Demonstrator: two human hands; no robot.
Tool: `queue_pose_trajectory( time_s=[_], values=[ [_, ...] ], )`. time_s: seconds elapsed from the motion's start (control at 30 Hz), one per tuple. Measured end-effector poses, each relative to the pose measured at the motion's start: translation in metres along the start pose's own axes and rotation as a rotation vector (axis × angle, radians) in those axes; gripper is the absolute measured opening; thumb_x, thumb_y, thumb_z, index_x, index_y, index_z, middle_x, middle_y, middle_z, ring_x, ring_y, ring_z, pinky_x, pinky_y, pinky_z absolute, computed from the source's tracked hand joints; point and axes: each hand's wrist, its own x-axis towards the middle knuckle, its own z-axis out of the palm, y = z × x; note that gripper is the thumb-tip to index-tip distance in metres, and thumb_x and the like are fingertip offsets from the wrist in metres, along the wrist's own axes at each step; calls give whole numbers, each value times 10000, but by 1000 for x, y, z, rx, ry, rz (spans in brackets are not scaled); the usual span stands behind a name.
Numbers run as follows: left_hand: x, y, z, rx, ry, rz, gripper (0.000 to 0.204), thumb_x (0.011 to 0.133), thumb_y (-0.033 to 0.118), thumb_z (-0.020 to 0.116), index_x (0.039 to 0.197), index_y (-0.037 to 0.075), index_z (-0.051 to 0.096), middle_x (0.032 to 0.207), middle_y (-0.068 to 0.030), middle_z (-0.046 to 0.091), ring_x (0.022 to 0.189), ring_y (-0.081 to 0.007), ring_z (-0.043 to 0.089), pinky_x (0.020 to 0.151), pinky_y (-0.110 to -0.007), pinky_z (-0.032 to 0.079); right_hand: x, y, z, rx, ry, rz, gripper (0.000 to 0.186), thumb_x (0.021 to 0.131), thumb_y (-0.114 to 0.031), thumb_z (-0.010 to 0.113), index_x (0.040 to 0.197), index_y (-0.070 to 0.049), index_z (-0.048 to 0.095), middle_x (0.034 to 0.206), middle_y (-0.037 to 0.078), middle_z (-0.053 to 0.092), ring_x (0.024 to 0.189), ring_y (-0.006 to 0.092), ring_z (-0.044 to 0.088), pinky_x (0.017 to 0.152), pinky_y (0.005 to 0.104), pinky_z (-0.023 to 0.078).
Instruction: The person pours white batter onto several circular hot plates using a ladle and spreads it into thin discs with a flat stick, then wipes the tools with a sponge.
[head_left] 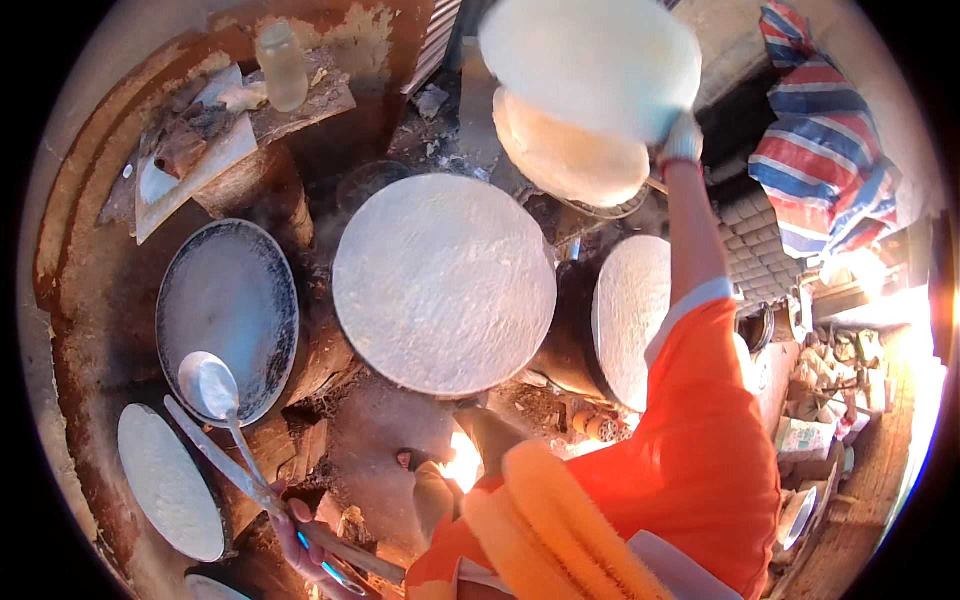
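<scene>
At the far end, my right hand [683,140], in a pale glove with a red cuff, is closed on the edge of a large round flatbread [590,60]. Motion blurs that bread, which hovers above a pile of browner flatbreads [560,150]. My left hand [308,535] grips a metal ladle [210,385] together with a long flat wooden stick [225,462] at the lower left. The ladle's bowl lies over a bare dark griddle [228,300]. Pale batter or dough covers the middle griddle [445,285], the right griddle [635,310] and the lower-left griddle [172,485].
Flames [462,460] glow below the middle griddle, near my feet. A cluttered shelf with a glass jar [282,68] stands at the far left. To the right hang a striped cloth [825,140] and, lower down, a heap of broken pieces [835,375].
</scene>
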Motion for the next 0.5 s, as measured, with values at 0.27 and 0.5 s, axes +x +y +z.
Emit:
queue_pose_trajectory(
  time_s=[0.27, 0.5],
  values=[
    [-10, 3, 18, -114, 5, 120, 420, 973, 165, 310, 1325, -30, 190, 877, -93, 473, 351, -52, 401, 293, -174, 353, 48, 214, -25, 136, 120, 284, 304, 883, -235, 429, 1050, -37, 590, 924, 90, 611, 745, 244, 606, 614, 379, 508],
    [-132, 48, 9, -201, -18, 531, 430, 971, 146, 293, 1335, -51, 173, 907, -100, 470, 367, -50, 413, 316, -169, 360, 52, 203, -113, -1100, -336, -314, 310, 895, -230, 413, 1070, -41, 585, 997, 127, 612, 836, 244, 603, 691, 370, 488]
  ],
)
